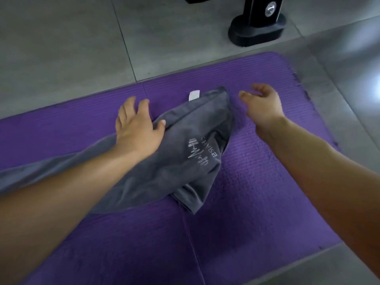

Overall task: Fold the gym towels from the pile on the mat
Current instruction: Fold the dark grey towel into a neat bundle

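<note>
A grey gym towel (185, 153) with a pale printed logo and a white tag lies crumpled on the purple mat (267, 182), stretching off to the left under my forearm. My left hand (136, 128) lies flat with straight fingers on the towel's left edge, fingertips reaching onto the mat. My right hand (262, 103) hovers just right of the towel's far corner, fingers loosely curled, holding nothing.
Grey tiled floor (72, 48) surrounds the mat. A black machine base (257, 29) stands on the floor beyond the mat's far right corner. A seam runs down the mat in front of the towel.
</note>
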The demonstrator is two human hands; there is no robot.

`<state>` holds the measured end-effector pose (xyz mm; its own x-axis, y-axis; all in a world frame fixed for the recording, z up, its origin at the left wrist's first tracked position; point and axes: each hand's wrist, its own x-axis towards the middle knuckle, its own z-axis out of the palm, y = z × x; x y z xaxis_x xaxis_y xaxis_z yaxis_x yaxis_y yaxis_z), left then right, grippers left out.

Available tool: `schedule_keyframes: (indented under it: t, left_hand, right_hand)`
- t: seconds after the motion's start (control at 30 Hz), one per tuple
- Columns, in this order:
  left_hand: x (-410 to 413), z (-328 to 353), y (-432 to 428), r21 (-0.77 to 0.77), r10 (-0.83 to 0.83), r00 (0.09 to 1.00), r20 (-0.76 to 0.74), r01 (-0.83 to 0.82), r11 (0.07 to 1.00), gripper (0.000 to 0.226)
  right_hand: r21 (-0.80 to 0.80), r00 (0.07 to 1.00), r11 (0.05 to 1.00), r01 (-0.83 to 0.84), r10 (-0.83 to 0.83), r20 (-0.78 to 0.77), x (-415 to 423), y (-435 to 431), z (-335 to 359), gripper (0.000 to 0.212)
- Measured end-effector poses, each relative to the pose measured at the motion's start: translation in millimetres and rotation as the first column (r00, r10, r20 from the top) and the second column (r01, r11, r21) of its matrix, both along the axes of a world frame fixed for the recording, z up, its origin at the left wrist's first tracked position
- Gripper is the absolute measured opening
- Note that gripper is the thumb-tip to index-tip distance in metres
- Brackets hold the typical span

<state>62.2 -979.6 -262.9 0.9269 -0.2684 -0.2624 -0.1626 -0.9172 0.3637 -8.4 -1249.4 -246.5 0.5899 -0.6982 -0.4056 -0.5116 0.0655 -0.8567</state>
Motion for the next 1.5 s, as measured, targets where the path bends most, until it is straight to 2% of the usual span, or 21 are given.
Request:
schedule_keyframes:
  t: [0.07, 0.13, 0.2, 0.37, 0.43, 0.53, 0.63, 0.77, 0.8, 0.93, 1.0, 1.07, 1.17, 1.23, 1.27, 1.3, 1.33, 1.37, 1.4, 1.43, 1.5]
  left_hand:
    - [-18.7, 7.6, 1.6, 0.002, -0.088, 0.995, 0.049, 0.088, 0.996, 0.056]
    - [-37.5, 8.5, 11.7, 0.029, -0.175, 0.983, 0.055, 0.174, 0.984, 0.046]
    - [-53.8, 5.3, 23.3, 0.062, -0.222, 0.975, 0.018, 0.220, 0.973, 0.043]
    - [-78.0, -12.3, 41.5, 0.116, -0.290, 0.950, -0.117, 0.303, 0.946, 0.060]
    - [-81.9, -16.5, 43.5, 0.110, -0.295, 0.943, -0.156, 0.314, 0.943, 0.066]
    - [-83.7, -19.1, 40.5, 0.090, -0.274, 0.945, -0.179, 0.293, 0.952, 0.071]
    - [-86.2, -20.0, 32.5, 0.077, -0.224, 0.960, -0.170, 0.240, 0.968, 0.073]
    - [-87.1, -20.8, 21.7, 0.150, -0.194, 0.965, -0.176, 0.221, 0.964, 0.074]
    - [-87.0, -20.7, 19.5, 0.181, -0.201, 0.961, -0.190, 0.236, 0.955, 0.074]
    - [-86.8, -22.4, 13.7, 0.243, -0.210, 0.946, -0.247, 0.270, 0.932, 0.076]
    - [-87.9, -23.4, 13.1, 0.251, -0.205, 0.946, -0.251, 0.268, 0.930, 0.076]
    - [-89.4, -24.9, 13.1, 0.262, -0.204, 0.949, -0.242, 0.266, 0.928, 0.077]
    - [-92.1, -27.2, 11.4, 0.278, -0.202, 0.949, -0.240, 0.267, 0.923, 0.079]
    - [-93.0, -27.8, 7.3, 0.276, -0.191, 0.951, -0.245, 0.257, 0.926, 0.078]
    - [-93.0, -27.6, 4.4, 0.272, -0.181, 0.952, -0.248, 0.248, 0.930, 0.078]
    - [-93.1, -27.5, 1.6, 0.267, -0.169, 0.953, -0.250, 0.235, 0.934, 0.078]
    - [-93.1, -27.4, -0.6, 0.263, -0.156, 0.956, -0.250, 0.222, 0.939, 0.078]
    - [-93.5, -27.9, -1.7, 0.262, -0.146, 0.958, -0.246, 0.211, 0.942, 0.078]
    - [-94.0, -28.3, -2.1, 0.263, -0.142, 0.961, -0.237, 0.205, 0.943, 0.078]
    - [-94.3, -29.5, -1.7, 0.267, -0.144, 0.963, -0.226, 0.203, 0.942, 0.078]
    - [-94.7, -31.2, 0.3, 0.271, -0.149, 0.967, -0.207, 0.203, 0.941, 0.078]
  right_hand:
    - [-0.061, 0.994, 0.997, -0.041, 0.035, -0.106, -18.2, 6.8, -10.8, 0.033]
    - [0.019, 0.963, 0.987, -0.158, 0.158, -0.219, -40.5, 16.5, -20.3, 0.025]
    - [0.102, 0.892, 0.947, -0.303, 0.320, -0.318, -57.6, 30.9, -24.7, 0.033]
    - [-0.103, 0.803, 0.892, -0.440, 0.340, -0.490, -58.2, 48.0, -38.5, 0.046]
    - [-0.071, 0.847, 0.927, -0.369, 0.304, -0.435, -57.1, 50.8, -39.0, 0.036]
    - [0.127, 0.986, 0.991, -0.035, 0.056, -0.160, -68.8, 51.3, -37.4, 0.020]
    - [0.239, 0.993, 0.964, 0.114, -0.110, -0.031, -89.0, 36.1, -39.4, 0.022]
    - [-0.133, 0.975, 0.991, -0.010, -0.020, -0.223, -115.4, 3.8, -38.0, 0.030]
    - [-0.165, 0.964, 0.986, -0.039, -0.006, -0.264, -121.1, -2.3, -35.3, 0.033]
    - [0.114, 0.918, 0.987, -0.109, 0.144, -0.370, -144.5, -8.9, -21.3, 0.052]
    - [0.234, 0.847, 0.934, -0.272, 0.347, -0.402, -159.0, -6.7, -19.3, 0.040]
    - [0.337, 0.885, 0.881, -0.331, 0.414, -0.213, -170.6, -4.6, -18.2, 0.023]
    - [0.488, 0.974, 0.850, -0.196, 0.113, 0.195, -180.1, -5.9, -18.7, 0.036]
    - [0.515, 0.967, 0.851, -0.101, -0.038, 0.252, -181.5, -3.2, -22.8, 0.022]
    - [0.421, 0.977, 0.905, -0.062, -0.031, 0.210, -181.6, 0.1, -23.8, 0.018]
    - [0.198, 0.992, 0.977, -0.077, 0.055, 0.116, -182.2, 1.6, -25.4, 0.023]
    - [-0.077, 0.984, 0.982, -0.174, 0.170, -0.051, -184.1, 0.9, -26.5, 0.028]
    - [-0.266, 0.931, 0.906, -0.330, 0.266, -0.248, -185.7, 0.9, -25.5, 0.032]
    - [-0.331, 0.853, 0.824, -0.460, 0.307, -0.423, -187.4, 0.7, -22.1, 0.037]
    - [-0.299, 0.776, 0.788, -0.539, 0.326, -0.539, -188.6, -0.8, -18.8, 0.042]
    - [-0.182, 0.676, 0.788, -0.588, 0.356, -0.645, -195.1, -6.9, -17.1, 0.043]
